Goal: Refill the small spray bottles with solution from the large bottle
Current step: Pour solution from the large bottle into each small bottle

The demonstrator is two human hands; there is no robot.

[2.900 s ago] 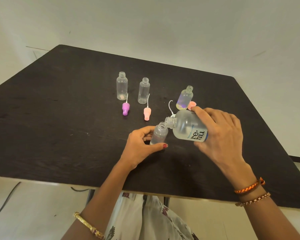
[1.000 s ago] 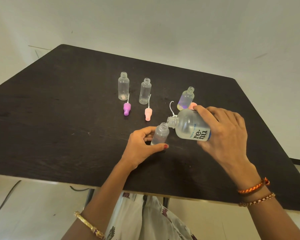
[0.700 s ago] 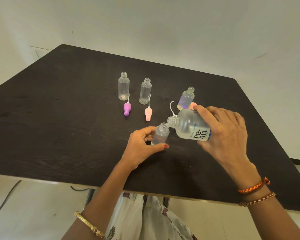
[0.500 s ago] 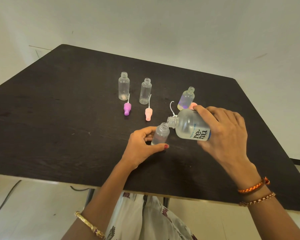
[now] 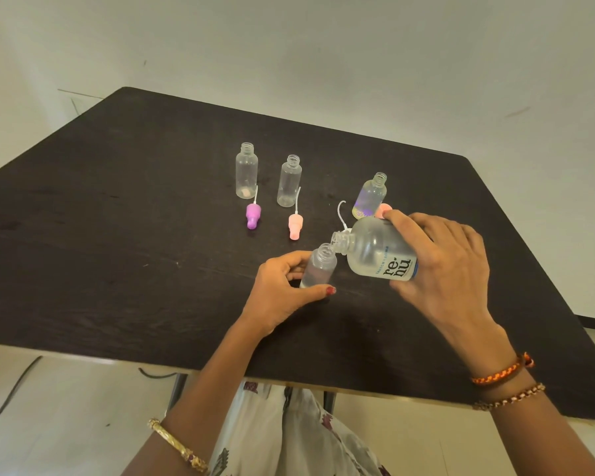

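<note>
My right hand (image 5: 443,266) grips the large clear bottle (image 5: 375,250) labelled "re-nu", tipped to the left so its open neck rests over the mouth of a small clear spray bottle (image 5: 318,269). My left hand (image 5: 279,297) holds that small bottle, tilted slightly, on the dark table (image 5: 117,235). Two more uncapped small bottles (image 5: 246,171) (image 5: 289,182) stand further back. A third small bottle (image 5: 370,197) with a purple glint stands to the right.
A purple spray cap (image 5: 253,216) and a pink spray cap (image 5: 295,226), each with a white dip tube, lie in front of the back bottles. Another pink cap (image 5: 382,210) and a curved tube (image 5: 340,214) lie behind the large bottle. The near table edge runs below my wrists.
Between 2.9 s and 1.0 s ago the view shifted slightly. Since then both hands and both bottles have held the same pose, the large bottle's neck staying over the small bottle's mouth.
</note>
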